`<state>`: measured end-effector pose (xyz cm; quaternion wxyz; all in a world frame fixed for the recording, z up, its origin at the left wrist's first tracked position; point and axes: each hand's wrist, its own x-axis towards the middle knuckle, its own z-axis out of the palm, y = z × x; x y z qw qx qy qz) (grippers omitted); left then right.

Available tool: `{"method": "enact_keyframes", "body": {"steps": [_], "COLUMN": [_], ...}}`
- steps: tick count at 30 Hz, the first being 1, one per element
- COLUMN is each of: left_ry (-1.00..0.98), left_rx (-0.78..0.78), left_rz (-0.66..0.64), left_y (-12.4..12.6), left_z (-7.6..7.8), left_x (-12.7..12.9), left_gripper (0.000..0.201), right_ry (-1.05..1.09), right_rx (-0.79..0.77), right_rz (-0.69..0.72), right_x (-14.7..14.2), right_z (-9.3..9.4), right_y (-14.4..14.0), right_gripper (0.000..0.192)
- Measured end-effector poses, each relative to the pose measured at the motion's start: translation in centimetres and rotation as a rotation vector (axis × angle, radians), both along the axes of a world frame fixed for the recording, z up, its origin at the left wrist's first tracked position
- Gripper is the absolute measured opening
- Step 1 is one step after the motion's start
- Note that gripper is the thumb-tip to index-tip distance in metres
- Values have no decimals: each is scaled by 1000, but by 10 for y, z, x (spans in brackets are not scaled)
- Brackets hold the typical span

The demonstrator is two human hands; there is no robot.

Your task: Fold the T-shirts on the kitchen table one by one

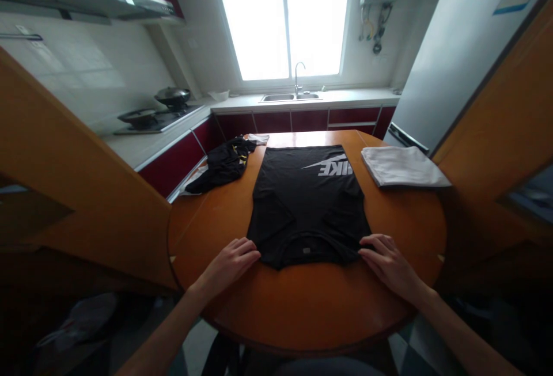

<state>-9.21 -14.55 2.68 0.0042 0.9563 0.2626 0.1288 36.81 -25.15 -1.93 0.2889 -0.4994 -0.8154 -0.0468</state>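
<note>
A black T-shirt (309, 203) lies flat on the round wooden table (319, 312), sleeves tucked in underneath or across it, its collar towards me. White lettering and a swoosh show at its far right, upside down from my side. My left hand (233, 261) is at the near left corner of the shirt, its fingers closed on the fabric edge. At the near right corner, my right hand (386, 261) pinches the other edge between thumb and fingers. The fingertips are partly hidden against the dark cloth.
A rumpled pile of dark clothes (227, 163) lies at the table's far left. Folded white cloth (401, 166) rests at the right. Beyond are a counter with a sink (279, 98), a stove with pans (173, 97), and a refrigerator (466, 53).
</note>
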Motion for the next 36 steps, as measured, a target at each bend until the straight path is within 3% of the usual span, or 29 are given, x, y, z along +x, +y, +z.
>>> {"method": "enact_keyframes", "body": {"steps": [12,19,22,29,36], "left_ry": [-8,-60,-81,-182,-160], "left_rx": [-61,-155,-188,-91,7], "left_rz": [44,31,39,85,64], "left_y": [-13,-42,-55,-63,-57], "left_z": [-1,14,11,-15,-15], "left_x": [-6,-11,-15,-31,-36], "left_gripper": [24,24,23,20,17], "right_ry": [18,45,37,30,58], "right_rx": [-28,-47,-84,-85,14], "right_rz": [5,80,93,70,22], "right_x": [-6,-10,-12,-5,3], "right_z": [3,22,26,4,-8], "right_y": [-14,-38,-48,-56,-57], "right_gripper": [20,19,18,25,19]}}
